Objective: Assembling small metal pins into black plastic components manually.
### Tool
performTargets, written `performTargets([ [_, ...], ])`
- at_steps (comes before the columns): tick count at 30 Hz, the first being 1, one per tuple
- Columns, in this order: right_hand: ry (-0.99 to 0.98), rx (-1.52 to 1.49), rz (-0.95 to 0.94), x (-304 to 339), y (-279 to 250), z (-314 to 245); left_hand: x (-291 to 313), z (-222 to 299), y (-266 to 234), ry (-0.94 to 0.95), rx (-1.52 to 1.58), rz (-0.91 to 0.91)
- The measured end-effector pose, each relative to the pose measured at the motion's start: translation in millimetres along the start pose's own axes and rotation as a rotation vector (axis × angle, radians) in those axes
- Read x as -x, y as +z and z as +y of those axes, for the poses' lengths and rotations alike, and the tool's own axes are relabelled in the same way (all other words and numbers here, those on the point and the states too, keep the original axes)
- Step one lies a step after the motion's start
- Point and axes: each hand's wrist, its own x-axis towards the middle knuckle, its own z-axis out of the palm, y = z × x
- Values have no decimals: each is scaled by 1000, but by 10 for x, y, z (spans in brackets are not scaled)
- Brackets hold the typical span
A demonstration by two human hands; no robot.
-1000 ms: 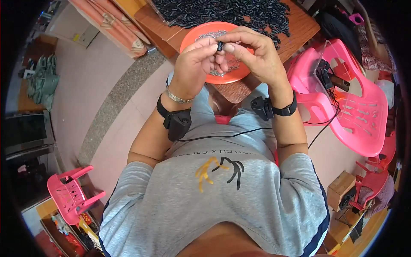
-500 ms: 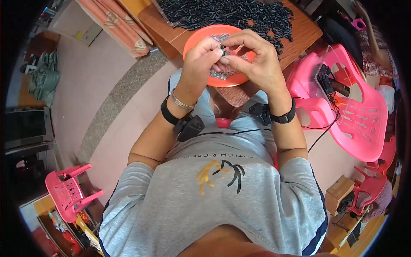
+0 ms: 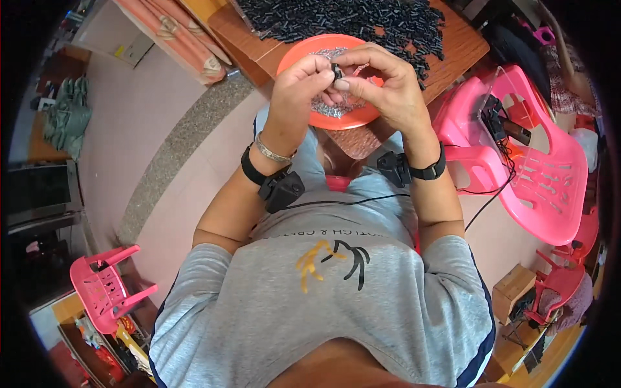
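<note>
Between the fingertips of both hands is a small black plastic piece (image 3: 336,71), too small to tell its exact kind. My left hand (image 3: 303,87) pinches it from the left with thumb and curled fingers. My right hand (image 3: 386,81) closes on it from the right, thumb and forefinger meeting at the piece. Just beneath both hands sits a round orange bowl (image 3: 349,121) holding many small silvery metal bits (image 3: 332,108). The hands hide part of the bowl. Past it, a wide heap of small black pieces (image 3: 349,18) covers the wooden table (image 3: 462,48).
A pink plastic armchair (image 3: 546,187) stands at the right, bearing a clear panel, a black device and cables. Further pink chairs (image 3: 100,291) are at lower left and right. An orange curtain (image 3: 184,45) hangs at the far left of the table. A black cable (image 3: 362,199) crosses my lap.
Both hands stay at the black piece over the bowl, with small shifts of the fingers. The black piece now shows more upright between the fingertips.
</note>
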Motion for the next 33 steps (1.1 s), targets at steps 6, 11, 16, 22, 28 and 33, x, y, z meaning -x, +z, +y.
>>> performTargets([
  [6,-2,35,-3,17,1,-59,7,-19,45,-1,16,39],
  [11,-96,144,-12,2,-18,-58,18,-17,51,-15,-10,37],
  [16,-100,144,7,17,28,-67,37,6,73,-23,90,62],
  [22,-186,203,18,-5,53,-46,27,-22,66,-7,65,67],
  [28,-133,192,45,-2,109,-85,29,-19,55,60,-48,117],
  [33,-50,204,102,16,101,-88,15,-60,50,130,-53,151],
])
